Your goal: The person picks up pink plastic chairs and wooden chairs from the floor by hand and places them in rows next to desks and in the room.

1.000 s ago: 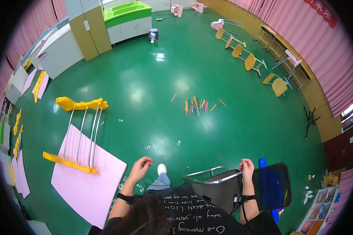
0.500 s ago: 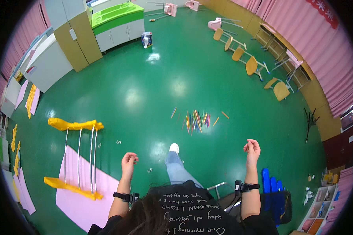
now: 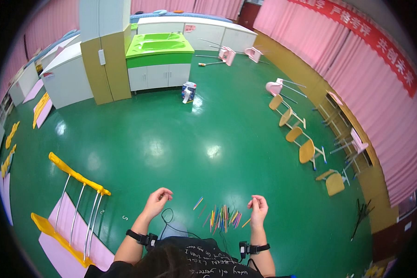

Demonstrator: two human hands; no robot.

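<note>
A loose heap of coloured pencils [image 3: 224, 219] lies on the green floor in front of me, with several strays around it. My right hand [image 3: 258, 209] hovers by the heap's right side, its fingers loosely curled and apart, with nothing visible in them. To the left of the heap is my left hand [image 3: 158, 202], also raised above the floor. Its fingers are bent but not closed, and I see nothing held. Each wrist wears a black strap with a small device. A dark cable [image 3: 167, 216] loops beside my left hand.
At left, a yellow-ended frame with metal bars [image 3: 74, 215] stands over a pink board [image 3: 62, 234]. A green-topped sink cabinet [image 3: 160, 62] and a blue-and-white package [image 3: 188, 92] are ahead. Tipped chairs [image 3: 306, 151] line the right side; a dark stand [image 3: 360, 215] is farther right.
My view has tipped up and shifted, showing more of the far wall. Both hands are closer together, and my right hand now appears beside the pencils. The pencils look undisturbed.
</note>
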